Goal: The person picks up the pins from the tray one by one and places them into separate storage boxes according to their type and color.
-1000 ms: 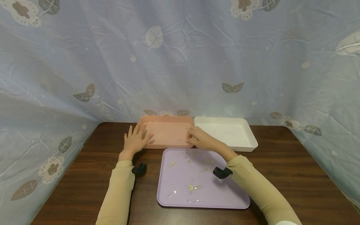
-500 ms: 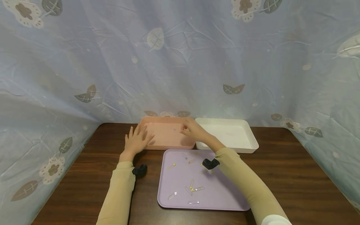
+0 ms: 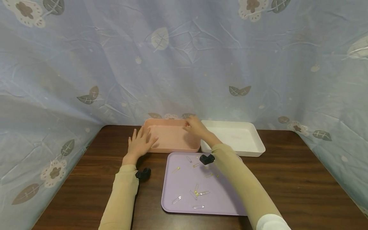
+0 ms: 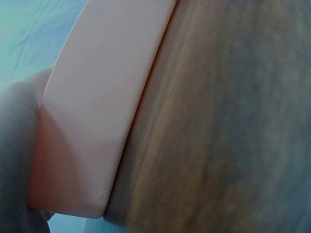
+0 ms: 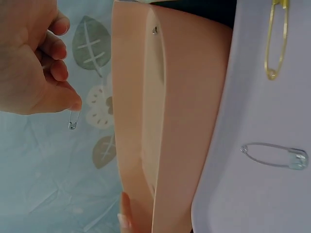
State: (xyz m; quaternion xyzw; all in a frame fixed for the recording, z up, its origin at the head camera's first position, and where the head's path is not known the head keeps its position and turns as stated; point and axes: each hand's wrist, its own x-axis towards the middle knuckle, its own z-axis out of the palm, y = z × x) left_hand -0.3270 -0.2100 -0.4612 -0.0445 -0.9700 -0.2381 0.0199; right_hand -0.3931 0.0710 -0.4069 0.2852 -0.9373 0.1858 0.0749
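A small silver safety pin [image 5: 72, 121] hangs from the thumb and fingertips of my right hand [image 3: 196, 127], which pinches it above the right part of the pink tray [image 3: 172, 150]. My left hand [image 3: 138, 145] rests at that tray's left end, fingers spread, the thumb reaching over the front rim. Another silver pin [image 5: 155, 30] lies inside the pink tray in the right wrist view. On the purple tray [image 3: 224, 204] several gold and silver safety pins lie scattered, among them a gold pin [image 5: 285, 41] and a silver pin [image 5: 297, 159].
A white tray [image 3: 260, 150] stands to the right of the pink one, close against it. Both sit at the back of the dark wooden table [image 3: 293, 179], before a patterned blue curtain [image 3: 184, 64]. The right forearm crosses over the purple tray's right side.
My right hand has moved left and away from me, over the pink tray, with the pin between its fingers. The left hand stays in place.
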